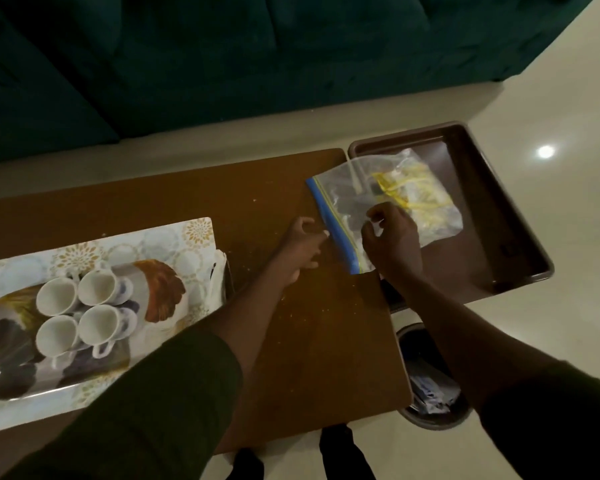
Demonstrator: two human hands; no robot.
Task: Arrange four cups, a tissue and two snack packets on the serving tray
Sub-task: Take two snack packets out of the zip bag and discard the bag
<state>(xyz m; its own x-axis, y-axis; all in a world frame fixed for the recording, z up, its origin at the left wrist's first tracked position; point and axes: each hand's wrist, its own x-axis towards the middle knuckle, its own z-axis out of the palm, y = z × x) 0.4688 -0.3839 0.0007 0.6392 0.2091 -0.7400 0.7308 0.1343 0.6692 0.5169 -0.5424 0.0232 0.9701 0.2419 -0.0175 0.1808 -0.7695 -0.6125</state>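
While four cups [80,315] sit grouped on the serving tray [194,233] at the table's left end, right hand [392,242] pinches the clear zip bag [347,206] straddling the table's right edge and a brown tray [482,188]; left hand [300,249] half-curled just beside its blue seal, holding nothing. Yellow snack packets [409,192] sit inside, farther back. Best: steady seal, pull open evenly, lift packets without tearing.

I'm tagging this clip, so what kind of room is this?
Probably a home living room: a dark green sofa behind a low wooden table, with teacups on a serving tray.
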